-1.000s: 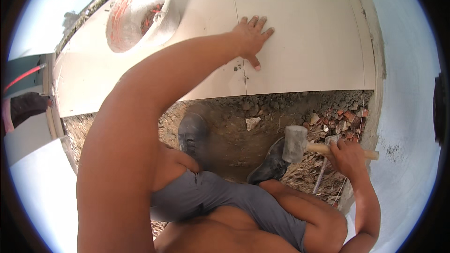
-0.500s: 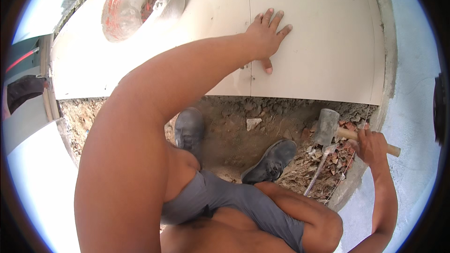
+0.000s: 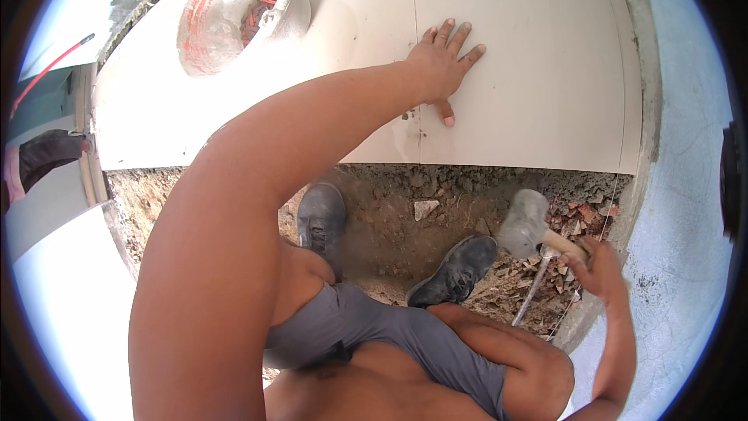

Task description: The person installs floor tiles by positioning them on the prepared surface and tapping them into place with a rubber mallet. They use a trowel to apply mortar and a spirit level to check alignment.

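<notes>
Flat on the pale floor tiles (image 3: 538, 70) rests my left hand (image 3: 442, 66), fingers spread, across the joint between two of them. My right hand (image 3: 598, 267) is closed round the wooden handle of a rubber mallet (image 3: 524, 224). The mallet's grey head hangs over the rubble, below the tiles' near edge and close to my right shoe. Under the mallet, a thin metal rod or tool (image 3: 533, 290) leans in the rubble; its upper end is partly hidden.
A whitish bucket (image 3: 288, 12) with reddish scraps inside lies tipped at the upper left. Broken rubble (image 3: 561, 296) and a taut string run beside the light blue wall (image 3: 678, 210) on the right. My shoes (image 3: 460, 269) stand on bare dirt. A stone chip (image 3: 425, 209) lies between.
My right hand has shifted a little left and down with the mallet, whose head has swung left and turned. My left hand stays on the tiles. The view has shifted slightly.
</notes>
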Demonstrator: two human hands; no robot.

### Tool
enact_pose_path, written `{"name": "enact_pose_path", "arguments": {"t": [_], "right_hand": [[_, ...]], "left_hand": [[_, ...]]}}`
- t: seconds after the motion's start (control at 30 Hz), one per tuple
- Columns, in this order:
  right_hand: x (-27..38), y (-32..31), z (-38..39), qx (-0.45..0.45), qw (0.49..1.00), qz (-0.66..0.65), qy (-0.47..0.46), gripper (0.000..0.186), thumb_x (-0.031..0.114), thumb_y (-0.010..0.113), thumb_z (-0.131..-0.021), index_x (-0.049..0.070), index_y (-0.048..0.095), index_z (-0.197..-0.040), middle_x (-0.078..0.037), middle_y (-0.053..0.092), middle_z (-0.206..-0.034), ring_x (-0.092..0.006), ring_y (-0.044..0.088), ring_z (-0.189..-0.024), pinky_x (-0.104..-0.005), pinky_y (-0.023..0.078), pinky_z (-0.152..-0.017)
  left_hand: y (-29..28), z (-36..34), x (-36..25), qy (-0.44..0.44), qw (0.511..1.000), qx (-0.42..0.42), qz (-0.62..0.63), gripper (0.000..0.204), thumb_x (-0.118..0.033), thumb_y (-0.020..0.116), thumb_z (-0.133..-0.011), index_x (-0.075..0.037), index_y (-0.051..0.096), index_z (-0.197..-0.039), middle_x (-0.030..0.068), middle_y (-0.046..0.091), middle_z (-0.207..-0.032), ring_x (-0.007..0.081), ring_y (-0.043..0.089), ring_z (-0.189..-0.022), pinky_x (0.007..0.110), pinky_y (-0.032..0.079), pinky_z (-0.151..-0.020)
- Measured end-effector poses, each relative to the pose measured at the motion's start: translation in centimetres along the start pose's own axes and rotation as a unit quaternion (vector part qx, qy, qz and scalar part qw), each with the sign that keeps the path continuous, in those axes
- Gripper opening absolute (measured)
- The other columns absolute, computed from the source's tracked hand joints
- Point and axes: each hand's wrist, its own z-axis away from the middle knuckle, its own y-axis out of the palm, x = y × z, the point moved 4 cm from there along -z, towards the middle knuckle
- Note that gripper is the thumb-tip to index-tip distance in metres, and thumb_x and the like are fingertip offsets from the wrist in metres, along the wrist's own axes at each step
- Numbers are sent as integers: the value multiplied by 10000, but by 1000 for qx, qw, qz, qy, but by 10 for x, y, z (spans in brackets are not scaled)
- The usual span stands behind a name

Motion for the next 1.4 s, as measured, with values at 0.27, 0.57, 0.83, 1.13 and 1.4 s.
{"name": "enact_pose_path", "arguments": {"t": [0.27, 0.57, 0.83, 1.13, 1.4], "right_hand": [[58, 16, 3, -146, 917, -341, -147, 387, 409, 574, -960, 24, 571, -918, -37, 492, -707, -122, 458, -651, -301, 373, -579], [52, 25, -23, -326, 785, -492, -188, 604, 659, 454, -948, 61, 522, -897, 31, 456, -635, -57, 413, -508, -232, 322, -414], [53, -8, -30, -291, 821, -480, -108, 530, 568, 411, -1009, 67, 503, -862, 16, 439, -573, -70, 408, -440, -243, 331, -378], [26, -20, -65, -241, 851, -466, -19, 428, 467, 455, -1024, 76, 552, -881, 38, 391, -598, -48, 379, -467, -207, 329, -396], [128, -158, -27, -421, 648, -552, -313, 451, 433, 410, -1047, 2, 517, -1123, 15, 468, -703, -60, 443, -508, -211, 369, -432]], "left_hand": [[1, 0, 1, -1, 1000, -22, 0, 1374, -664, 814, -581, -116, 41, -1576, 281, 8, -1601, 469, 33, -1479, 504, 152, -1211], [5, -2, -1, -3, 1000, -26, -5, 1384, -656, 823, -564, -107, 53, -1575, 288, 15, -1598, 468, 50, -1479, 502, 173, -1207], [8, 4, 3, -5, 1000, -22, 13, 1389, -644, 831, -565, -101, 48, -1575, 288, 9, -1599, 470, 41, -1479, 511, 159, -1207], [-2, -5, -2, -1, 1000, -12, 8, 1417, -672, 837, -547, -132, 34, -1581, 294, 2, -1597, 498, 46, -1470, 526, 166, -1195], [-22, -23, 44, -173, 982, -11, 69, 1533, -841, 753, -467, -143, -37, -1579, 325, -55, -1586, 543, -1, -1454, 555, 132, -1184]]}}
